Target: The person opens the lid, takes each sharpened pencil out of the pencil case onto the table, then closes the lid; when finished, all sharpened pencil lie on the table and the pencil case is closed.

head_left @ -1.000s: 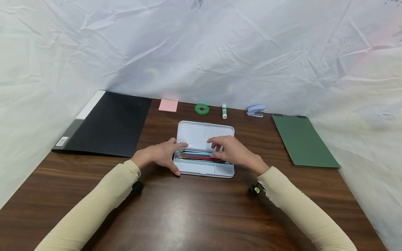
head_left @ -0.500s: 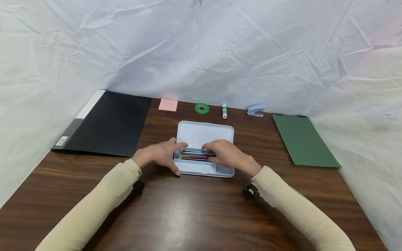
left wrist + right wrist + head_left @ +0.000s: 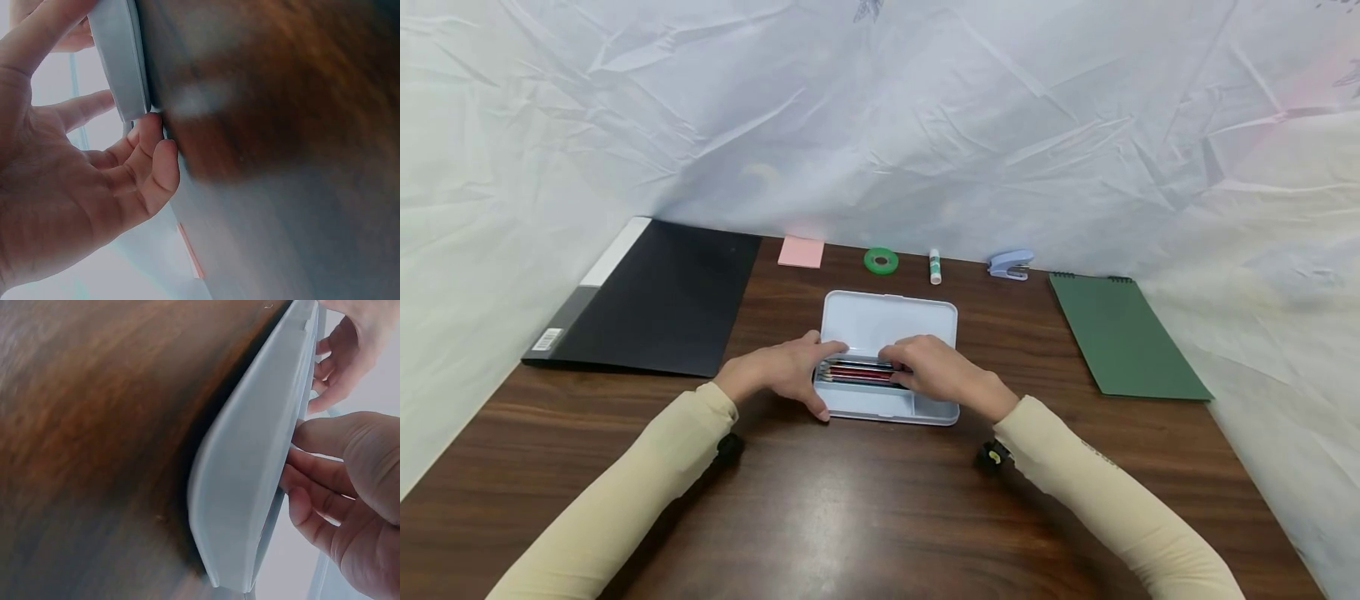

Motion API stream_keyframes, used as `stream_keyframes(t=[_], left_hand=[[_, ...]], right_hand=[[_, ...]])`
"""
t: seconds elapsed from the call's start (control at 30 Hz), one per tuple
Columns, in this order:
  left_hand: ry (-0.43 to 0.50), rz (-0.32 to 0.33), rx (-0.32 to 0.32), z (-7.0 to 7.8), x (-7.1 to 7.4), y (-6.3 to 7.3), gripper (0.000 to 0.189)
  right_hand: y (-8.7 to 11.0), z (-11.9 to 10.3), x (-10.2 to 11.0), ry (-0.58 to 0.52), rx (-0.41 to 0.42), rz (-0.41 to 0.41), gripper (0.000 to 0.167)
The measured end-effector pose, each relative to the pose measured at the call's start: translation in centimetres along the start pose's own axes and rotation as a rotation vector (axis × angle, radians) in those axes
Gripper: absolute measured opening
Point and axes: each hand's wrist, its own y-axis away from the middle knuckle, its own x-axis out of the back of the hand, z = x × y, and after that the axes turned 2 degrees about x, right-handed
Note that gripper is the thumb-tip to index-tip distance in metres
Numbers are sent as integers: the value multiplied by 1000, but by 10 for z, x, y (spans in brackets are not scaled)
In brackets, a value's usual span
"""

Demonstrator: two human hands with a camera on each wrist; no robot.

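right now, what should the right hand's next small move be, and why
Probably a gentle pinch on the pencils: the right hand covers their right ends in the open pencil case, contact hidden, while the left hand spans its left end.

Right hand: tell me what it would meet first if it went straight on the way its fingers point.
The right hand would likely meet the pencils in the open case first; whether it already touches them is hidden.
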Motion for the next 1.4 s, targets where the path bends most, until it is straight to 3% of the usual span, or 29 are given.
stream_keyframes(t=[0.6, 0.93, 1.17, 1.4], left_hand=[[-2, -1, 22, 0, -1, -2, 105], [2, -7, 18, 0, -1, -2, 104], [3, 0, -4, -1, -1, 0, 104], [12, -2, -3, 0, 0, 0, 104]], right_hand=[[-2, -2, 0, 123, 18, -31, 29], [-4, 3, 3, 41, 43, -62, 27], [-5, 3, 6, -36, 10, -96, 33], [-6, 1, 10, -23, -2, -135, 33]])
